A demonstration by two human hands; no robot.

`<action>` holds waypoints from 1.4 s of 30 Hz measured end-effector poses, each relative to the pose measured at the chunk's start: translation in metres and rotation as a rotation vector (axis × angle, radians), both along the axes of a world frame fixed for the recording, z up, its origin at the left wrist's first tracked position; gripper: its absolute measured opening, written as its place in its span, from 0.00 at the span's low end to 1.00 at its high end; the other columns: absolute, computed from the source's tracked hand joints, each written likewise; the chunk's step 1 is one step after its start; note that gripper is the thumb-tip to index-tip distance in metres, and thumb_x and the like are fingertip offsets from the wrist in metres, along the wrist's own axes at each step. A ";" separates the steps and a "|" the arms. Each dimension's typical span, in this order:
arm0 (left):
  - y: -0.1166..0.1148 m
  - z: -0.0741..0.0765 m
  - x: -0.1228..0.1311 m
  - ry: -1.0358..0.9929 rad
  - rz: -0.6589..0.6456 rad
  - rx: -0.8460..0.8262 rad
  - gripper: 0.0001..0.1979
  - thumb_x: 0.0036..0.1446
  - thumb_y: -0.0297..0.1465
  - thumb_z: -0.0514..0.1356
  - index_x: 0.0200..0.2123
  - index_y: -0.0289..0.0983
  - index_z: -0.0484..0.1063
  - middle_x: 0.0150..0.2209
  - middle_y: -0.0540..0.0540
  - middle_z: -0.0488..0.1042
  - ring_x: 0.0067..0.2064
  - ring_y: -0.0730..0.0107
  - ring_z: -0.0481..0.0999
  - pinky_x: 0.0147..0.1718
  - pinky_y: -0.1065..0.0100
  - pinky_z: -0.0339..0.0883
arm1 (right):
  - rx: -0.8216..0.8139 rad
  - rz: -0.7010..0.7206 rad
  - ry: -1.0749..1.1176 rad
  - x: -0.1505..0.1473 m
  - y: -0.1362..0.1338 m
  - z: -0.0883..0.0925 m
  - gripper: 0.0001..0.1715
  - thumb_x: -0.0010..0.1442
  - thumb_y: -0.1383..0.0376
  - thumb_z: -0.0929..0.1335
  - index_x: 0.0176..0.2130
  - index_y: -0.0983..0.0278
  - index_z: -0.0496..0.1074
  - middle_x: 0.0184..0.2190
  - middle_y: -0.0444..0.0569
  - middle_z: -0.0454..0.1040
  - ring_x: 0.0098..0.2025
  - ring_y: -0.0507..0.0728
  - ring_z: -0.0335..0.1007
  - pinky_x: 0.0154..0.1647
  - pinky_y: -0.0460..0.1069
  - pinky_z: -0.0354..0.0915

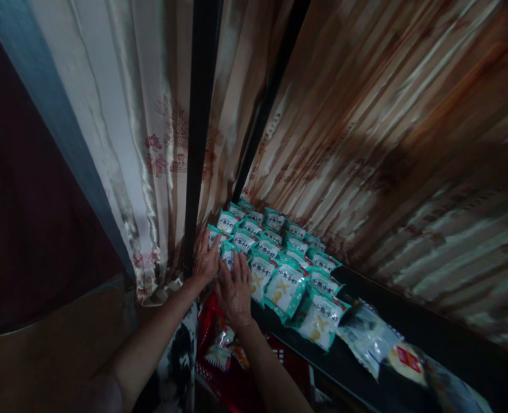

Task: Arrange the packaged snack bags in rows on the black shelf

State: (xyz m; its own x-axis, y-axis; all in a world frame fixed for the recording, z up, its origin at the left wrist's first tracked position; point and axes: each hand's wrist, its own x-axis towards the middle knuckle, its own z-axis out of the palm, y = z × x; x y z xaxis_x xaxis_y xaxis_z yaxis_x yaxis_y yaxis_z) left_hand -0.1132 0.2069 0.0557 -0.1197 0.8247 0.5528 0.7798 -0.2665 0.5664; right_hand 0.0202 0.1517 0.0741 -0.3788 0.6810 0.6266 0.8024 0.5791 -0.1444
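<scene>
Rows of green-and-white snack bags (285,285) lie overlapping on a black shelf (366,280). My left hand (206,256) rests at the left end of the rows, its fingers stretched along the edge of a snack bag (214,235). Just beside it, my right hand (235,291) lies with spread fingers on another bag (229,256) in the front row. Both hands look open, though their fingertips partly cover the bags beneath. The front-right bag (321,317) is tilted toward the shelf's front edge.
Clear-wrapped packets (369,332) and a packet with a red label (407,361) lie farther right on the shelf. Below the hands is a red bag (208,321) with small wrapped snacks (220,344). Pleated curtains (366,143) and dark posts (200,126) stand behind.
</scene>
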 end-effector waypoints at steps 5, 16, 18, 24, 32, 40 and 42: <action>-0.021 -0.005 0.016 -0.147 0.113 0.032 0.22 0.66 0.32 0.44 0.60 0.37 0.61 0.68 0.41 0.44 0.69 0.60 0.43 0.64 0.52 0.46 | 0.000 0.042 0.021 0.005 0.003 -0.003 0.33 0.59 0.66 0.64 0.62 0.66 0.55 0.66 0.62 0.50 0.69 0.68 0.39 0.61 0.69 0.54; -0.066 -0.026 0.034 -0.080 0.183 0.023 0.24 0.66 0.37 0.43 0.62 0.38 0.58 0.65 0.39 0.55 0.67 0.60 0.51 0.61 0.54 0.50 | -0.021 0.076 0.088 0.008 -0.002 -0.003 0.33 0.65 0.69 0.58 0.67 0.64 0.44 0.67 0.60 0.49 0.70 0.65 0.35 0.61 0.68 0.56; -0.064 -0.026 0.034 -0.056 0.194 0.038 0.24 0.65 0.37 0.44 0.62 0.39 0.59 0.66 0.39 0.54 0.67 0.58 0.51 0.60 0.54 0.50 | -0.017 0.072 0.100 0.010 0.000 0.003 0.32 0.65 0.69 0.58 0.66 0.64 0.47 0.66 0.60 0.51 0.70 0.64 0.36 0.61 0.67 0.57; -0.063 -0.020 0.043 -0.040 0.193 0.063 0.24 0.65 0.34 0.45 0.63 0.39 0.57 0.65 0.39 0.54 0.67 0.59 0.50 0.60 0.53 0.50 | 0.040 0.026 0.093 0.018 0.041 0.037 0.28 0.66 0.66 0.56 0.64 0.63 0.52 0.65 0.58 0.55 0.69 0.61 0.41 0.63 0.65 0.53; -0.062 -0.013 0.045 -0.065 0.186 0.042 0.26 0.64 0.35 0.47 0.65 0.42 0.53 0.67 0.44 0.50 0.68 0.59 0.47 0.62 0.54 0.49 | -0.090 -0.014 -0.050 0.002 0.158 0.053 0.26 0.69 0.58 0.52 0.54 0.64 0.67 0.54 0.56 0.71 0.61 0.61 0.61 0.61 0.63 0.52; -0.055 -0.021 0.045 -0.105 0.184 0.084 0.28 0.63 0.35 0.47 0.66 0.42 0.50 0.67 0.42 0.49 0.68 0.55 0.48 0.61 0.50 0.49 | -0.208 -0.006 -0.201 -0.016 0.196 0.049 0.24 0.69 0.56 0.52 0.44 0.58 0.72 0.37 0.49 0.80 0.44 0.57 0.76 0.59 0.59 0.56; -0.055 -0.022 0.046 -0.113 0.188 0.069 0.27 0.63 0.34 0.47 0.66 0.42 0.50 0.67 0.42 0.49 0.68 0.53 0.48 0.61 0.49 0.49 | -0.224 0.021 -0.229 -0.017 0.192 0.051 0.23 0.69 0.56 0.53 0.44 0.58 0.72 0.38 0.48 0.80 0.44 0.57 0.76 0.59 0.60 0.55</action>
State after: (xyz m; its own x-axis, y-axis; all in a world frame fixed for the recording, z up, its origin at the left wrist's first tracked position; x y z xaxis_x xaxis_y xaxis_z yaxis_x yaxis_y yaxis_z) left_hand -0.0671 0.1522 0.0341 -0.3321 0.7425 0.5816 0.7522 -0.1635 0.6383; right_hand 0.0034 0.3439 0.1248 -0.5080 0.7828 0.3593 0.8169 0.5701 -0.0871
